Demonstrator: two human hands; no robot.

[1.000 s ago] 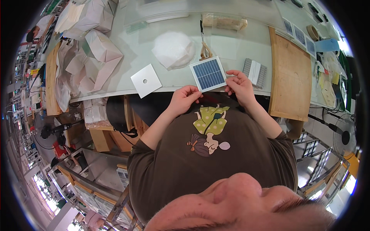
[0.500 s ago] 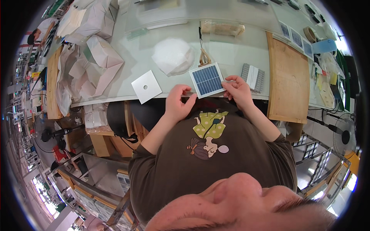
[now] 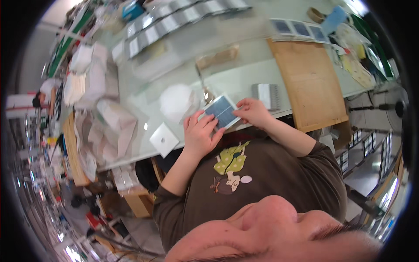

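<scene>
A small solar panel [image 3: 222, 111] with dark blue cells and a white border lies tilted at the near edge of the table. My left hand [image 3: 200, 134] has its fingers and thumb around the panel's left corner. The right-hand edge is pinched by my right hand [image 3: 253, 112], thumb and fingertips together. Left of the panel lies a white square plate [image 3: 164, 140] with a round hole in its middle. A round pile of thin white sheets [image 3: 176, 101] sits behind my left hand. Just beyond the panel is a small brownish tool [image 3: 208, 95], too blurred to name.
A stack of grey, ridged pieces [image 3: 265, 96] stands beyond my right hand, beside a wooden board [image 3: 307, 85]. More solar panels [image 3: 301, 29] lie at the far right. Crumpled white paper bags [image 3: 115, 126] occupy the left; silvery packets [image 3: 183, 22] line the back.
The view has turned and shifted. My left hand has come from beside the panel onto its left corner. The panel now sits more tilted, with my right hand still at its edge.
</scene>
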